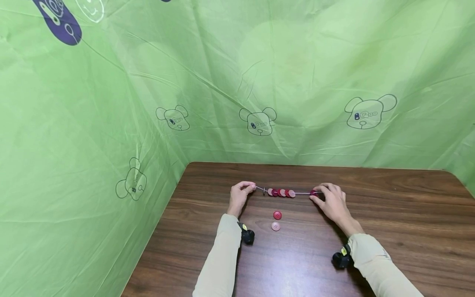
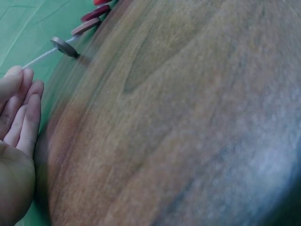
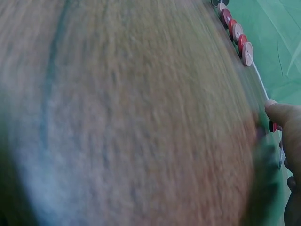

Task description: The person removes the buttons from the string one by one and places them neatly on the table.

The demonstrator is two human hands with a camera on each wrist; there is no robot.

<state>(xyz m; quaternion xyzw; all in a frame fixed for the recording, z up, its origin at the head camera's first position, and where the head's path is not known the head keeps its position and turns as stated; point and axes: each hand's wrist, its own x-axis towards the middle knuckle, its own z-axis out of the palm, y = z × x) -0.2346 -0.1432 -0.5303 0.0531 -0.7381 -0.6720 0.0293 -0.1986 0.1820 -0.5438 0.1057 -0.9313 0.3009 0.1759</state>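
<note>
A pale string (image 1: 302, 193) runs between both hands, low over the table. Threaded along it is a row of overlapping pink, red and dark red buttons (image 1: 282, 193). A greyish button (image 2: 64, 47) stands on edge at the row's left end. My left hand (image 1: 239, 197) pinches the string's left end between thumb and fingertip. On the right, my right hand (image 1: 333, 202) pinches a dark red button (image 1: 313, 192) on the string, set apart from the row. Its fingers partly hide that button in the right wrist view, where a string end (image 3: 281, 157) hangs past the hand.
A loose red button (image 1: 277, 215) and a loose pink button (image 1: 276, 226) lie flat on the brown wooden table (image 1: 400, 214), between the forearms. A green printed cloth (image 1: 297, 82) hangs behind the table's far edge and along the left side.
</note>
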